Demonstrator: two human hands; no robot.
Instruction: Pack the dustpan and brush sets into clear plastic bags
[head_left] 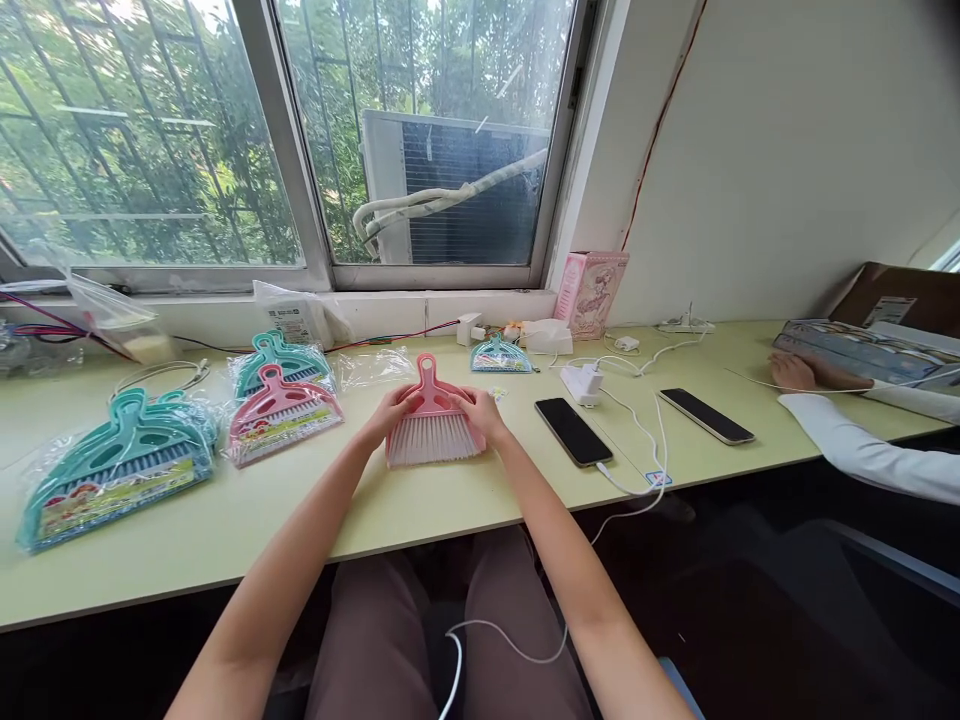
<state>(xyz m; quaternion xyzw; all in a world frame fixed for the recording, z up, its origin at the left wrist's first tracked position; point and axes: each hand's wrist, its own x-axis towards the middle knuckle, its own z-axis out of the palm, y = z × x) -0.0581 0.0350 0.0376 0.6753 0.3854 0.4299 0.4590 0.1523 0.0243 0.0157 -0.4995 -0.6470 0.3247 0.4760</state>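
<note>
Left hand (393,412) and right hand (482,412) grasping pink brush-and-dustpan set (437,420) by opposite sides, near table's (420,505) front edge, white bristles toward person. Wrapped pink set (281,415) and wrapped teal sets (127,460) lie left. Black phone (574,432) right, cable attached. Small teal set (500,354) behind, apparently wrapped too.

Brush set (436,440): middle of the surface (420,512)
Bagged sets (124,462): left of it
Lone bagged set (499,356): behind it, rightward
Phones (574,432): right of it
Charger (583,384): just behind the left phone
Box (591,297): behind the charger
</note>
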